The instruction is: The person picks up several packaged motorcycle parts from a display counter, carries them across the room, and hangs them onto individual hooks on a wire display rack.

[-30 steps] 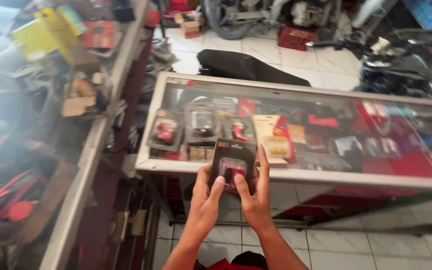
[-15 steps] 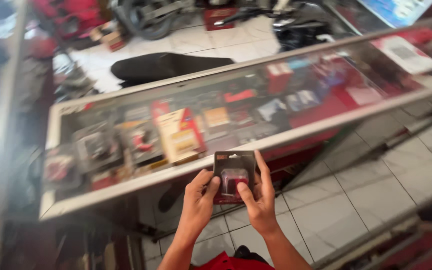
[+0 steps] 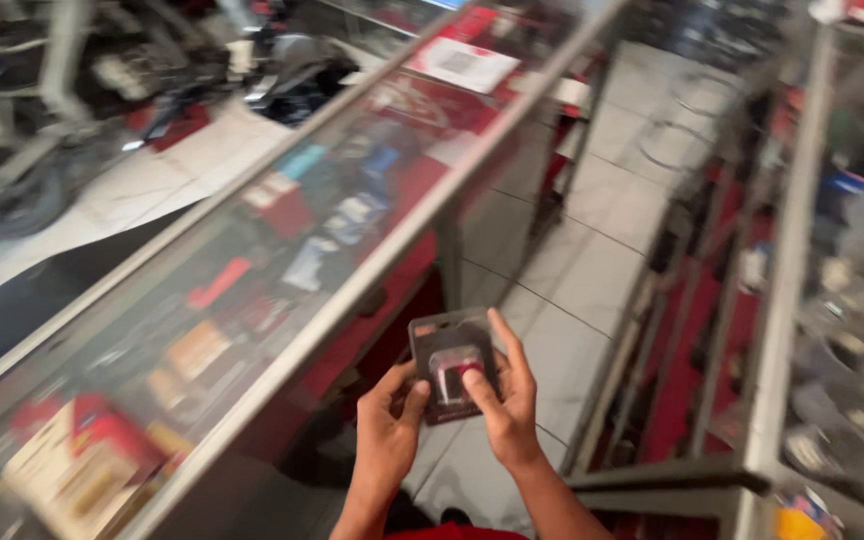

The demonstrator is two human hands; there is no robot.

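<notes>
Head view: both hands hold a small blister pack (image 3: 452, 365) low in the middle, over the tiled floor (image 3: 602, 290). The left hand (image 3: 389, 425) grips the pack's left edge, thumb laid on the front beside the clear bubble and fingers curled behind. The right hand (image 3: 507, 400) grips the right edge, thumb pressing on the bubble and index finger stretched up along the side. The pack has a dark card with a clear bubble, and something red and white shows inside it. It stands nearly upright, tipped a little to the left.

A glass counter (image 3: 282, 240) runs from 7 o'clock up to 1 o'clock, its metal edge just beside the pack at 10 o'clock. Under the glass lie blurred packs in red, blue and cream. At 3 o'clock stand metal shelves (image 3: 792, 300) with blurred goods, well apart from the hands. At 10 to 11 o'clock, beyond the counter, there are dark machine parts (image 3: 12, 170) on a pale floor, too blurred to tell what they are. A red garment (image 3: 452, 530) shows at 6 o'clock between the forearms.
</notes>
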